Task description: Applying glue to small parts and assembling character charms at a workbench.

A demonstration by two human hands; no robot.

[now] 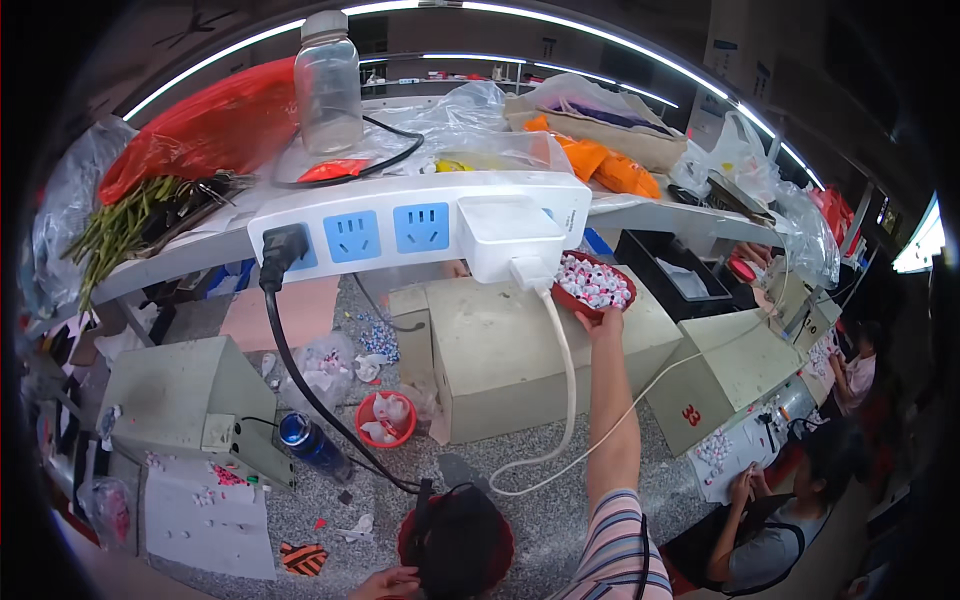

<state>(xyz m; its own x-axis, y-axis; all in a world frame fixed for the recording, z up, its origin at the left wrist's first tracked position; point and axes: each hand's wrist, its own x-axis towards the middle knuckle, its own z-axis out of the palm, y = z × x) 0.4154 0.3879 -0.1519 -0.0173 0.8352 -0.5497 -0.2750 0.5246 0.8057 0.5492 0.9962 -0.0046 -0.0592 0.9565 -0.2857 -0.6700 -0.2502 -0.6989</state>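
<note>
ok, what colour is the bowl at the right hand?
Red; the bowl at the right hand shows best in the head view.

We record our right arm extended well forward from the lower edge, almost straight, leaning slightly left toward its far end. A striped sleeve (622, 545) covers the near part; beyond its cuff the forearm (612, 425) is bare up to the wrist. Right grip (602, 321): bare hand, closed in a hold, fingers partly hidden. Left grip (386, 582): bare hand, low at the lower edge, fingers together and pointing right; contact unclear to us. Left forearm out of view. We note the hands well apart.
</note>
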